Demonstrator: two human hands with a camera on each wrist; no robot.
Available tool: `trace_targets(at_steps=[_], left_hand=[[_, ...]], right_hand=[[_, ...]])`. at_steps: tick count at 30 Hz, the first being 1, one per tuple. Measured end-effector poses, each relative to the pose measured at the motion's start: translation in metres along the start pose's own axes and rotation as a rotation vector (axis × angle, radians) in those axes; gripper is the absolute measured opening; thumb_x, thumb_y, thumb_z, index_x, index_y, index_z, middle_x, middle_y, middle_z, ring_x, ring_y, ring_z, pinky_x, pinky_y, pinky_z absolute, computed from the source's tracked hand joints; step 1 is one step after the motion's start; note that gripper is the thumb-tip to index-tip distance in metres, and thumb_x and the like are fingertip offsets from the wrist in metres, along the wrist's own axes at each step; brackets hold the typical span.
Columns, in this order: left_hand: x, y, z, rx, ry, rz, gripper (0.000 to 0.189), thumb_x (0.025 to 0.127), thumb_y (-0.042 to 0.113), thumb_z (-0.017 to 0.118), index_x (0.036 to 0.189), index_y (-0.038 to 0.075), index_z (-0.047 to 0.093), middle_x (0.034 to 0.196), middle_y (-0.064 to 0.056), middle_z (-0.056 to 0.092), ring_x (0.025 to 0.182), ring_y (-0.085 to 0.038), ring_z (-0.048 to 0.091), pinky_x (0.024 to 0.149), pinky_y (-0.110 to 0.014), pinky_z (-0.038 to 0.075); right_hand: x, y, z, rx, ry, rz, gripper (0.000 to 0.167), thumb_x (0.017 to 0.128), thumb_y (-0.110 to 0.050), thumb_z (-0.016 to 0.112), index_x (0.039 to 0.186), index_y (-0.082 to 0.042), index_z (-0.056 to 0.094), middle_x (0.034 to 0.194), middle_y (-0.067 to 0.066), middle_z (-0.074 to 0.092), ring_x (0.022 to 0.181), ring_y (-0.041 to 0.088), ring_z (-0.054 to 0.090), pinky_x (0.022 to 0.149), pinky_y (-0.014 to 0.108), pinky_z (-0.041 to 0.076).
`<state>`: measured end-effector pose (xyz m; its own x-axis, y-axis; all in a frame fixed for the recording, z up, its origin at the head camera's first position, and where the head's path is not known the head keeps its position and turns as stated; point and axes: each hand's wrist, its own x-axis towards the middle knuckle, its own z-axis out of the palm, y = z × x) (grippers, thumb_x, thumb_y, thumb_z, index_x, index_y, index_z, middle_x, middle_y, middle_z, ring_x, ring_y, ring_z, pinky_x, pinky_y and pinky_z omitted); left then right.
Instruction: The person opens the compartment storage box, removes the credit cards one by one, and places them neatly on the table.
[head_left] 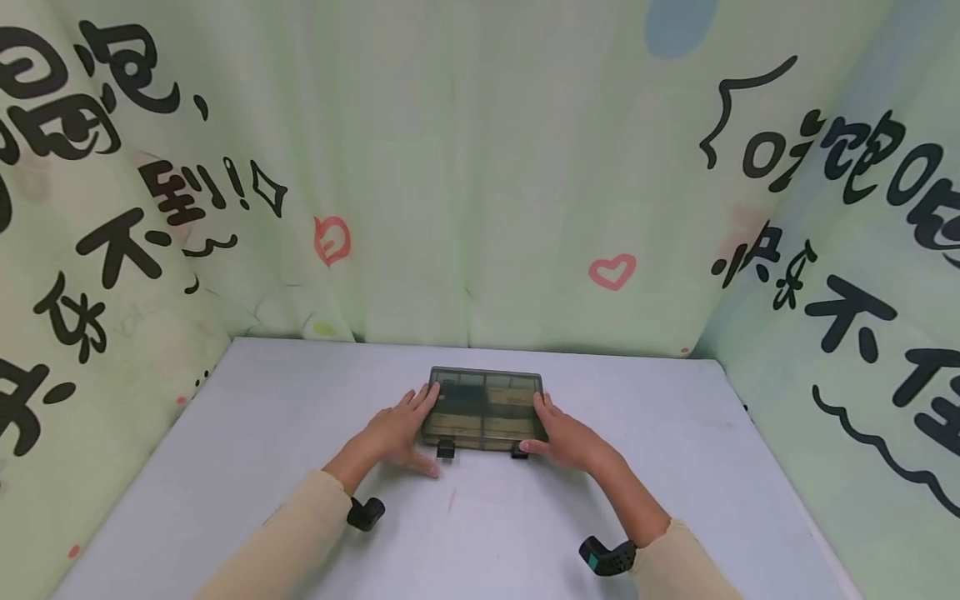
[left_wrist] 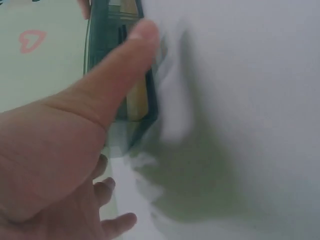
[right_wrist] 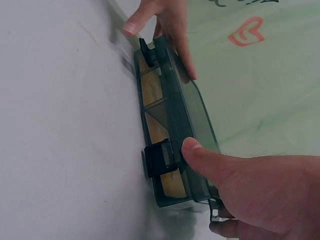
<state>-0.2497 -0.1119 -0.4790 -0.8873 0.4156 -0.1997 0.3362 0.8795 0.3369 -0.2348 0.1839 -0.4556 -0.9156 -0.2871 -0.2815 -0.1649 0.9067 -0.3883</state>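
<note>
A translucent dark grey storage box [head_left: 486, 408] with inner dividers lies on the table, tan pieces showing through its walls. Two black latches stick out at its front: the left latch [head_left: 446, 448] and the right latch [right_wrist: 161, 159]. My left hand [head_left: 401, 429] rests its outstretched fingers along the left edge, the thumb held away from the front. At the right end is my right hand [head_left: 566, 433], its fingers against the lid's edge. The right thumb [right_wrist: 200, 155] touches the front edge beside the right latch. The undersides of the right fingers are partly hidden.
The white table [head_left: 300, 383] extends around the box on all sides. Behind it hangs a pale green curtain [head_left: 480, 208] with hearts and black lettering, which also closes off both sides. Black wrist devices [head_left: 366, 514] are strapped near both sleeves.
</note>
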Motion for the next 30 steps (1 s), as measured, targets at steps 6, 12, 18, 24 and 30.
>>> trace_targets(at_steps=[6, 12, 18, 24, 30], left_hand=[[0.001, -0.006, 0.000, -0.087, 0.029, 0.017, 0.116, 0.073, 0.061, 0.074, 0.158, 0.019, 0.006, 0.164, -0.007, 0.010, 0.151, -0.034, 0.014, 0.112, -0.059, 0.031], [-0.003, -0.008, 0.002, -0.161, 0.102, 0.009, 0.109, 0.078, 0.056, 0.074, 0.157, 0.013, 0.011, 0.161, -0.013, 0.021, 0.149, -0.033, 0.022, 0.115, -0.054, 0.030], [-0.006, -0.009, 0.003, -0.179, 0.168, 0.014, 0.099, 0.081, 0.047, 0.075, 0.155, 0.011, 0.021, 0.158, -0.015, 0.030, 0.145, -0.034, 0.032, 0.114, -0.052, 0.032], [-0.006, -0.010, 0.006, -0.185, 0.210, 0.048, 0.089, 0.084, 0.043, 0.074, 0.154, 0.015, 0.026, 0.155, -0.011, 0.036, 0.141, -0.031, 0.038, 0.113, -0.049, 0.035], [-0.008, -0.009, 0.006, -0.187, 0.202, 0.047, 0.086, 0.087, 0.042, 0.071, 0.154, 0.012, 0.026, 0.156, -0.012, 0.035, 0.142, -0.032, 0.037, 0.114, -0.048, 0.034]], right_hand=[[0.000, 0.007, 0.005, -0.009, 0.064, -0.008, 0.095, 0.087, -0.045, 0.069, 0.156, -0.006, 0.015, 0.161, 0.019, 0.015, 0.144, 0.038, 0.030, 0.110, 0.056, 0.035], [0.000, 0.013, 0.008, 0.034, 0.140, -0.040, 0.100, 0.080, -0.040, 0.078, 0.154, -0.006, 0.021, 0.158, 0.019, 0.027, 0.144, 0.037, 0.031, 0.111, 0.055, 0.034], [-0.001, 0.015, 0.011, 0.085, 0.174, -0.061, 0.101, 0.079, -0.036, 0.079, 0.154, -0.004, 0.019, 0.158, 0.019, 0.027, 0.143, 0.037, 0.033, 0.111, 0.054, 0.035], [-0.003, 0.017, 0.011, 0.073, 0.194, -0.071, 0.099, 0.080, -0.038, 0.078, 0.154, -0.003, 0.021, 0.157, 0.019, 0.028, 0.142, 0.038, 0.034, 0.111, 0.054, 0.035], [-0.003, 0.018, 0.010, 0.086, 0.200, -0.091, 0.096, 0.081, -0.038, 0.077, 0.153, -0.003, 0.023, 0.157, 0.019, 0.029, 0.143, 0.038, 0.033, 0.112, 0.054, 0.034]])
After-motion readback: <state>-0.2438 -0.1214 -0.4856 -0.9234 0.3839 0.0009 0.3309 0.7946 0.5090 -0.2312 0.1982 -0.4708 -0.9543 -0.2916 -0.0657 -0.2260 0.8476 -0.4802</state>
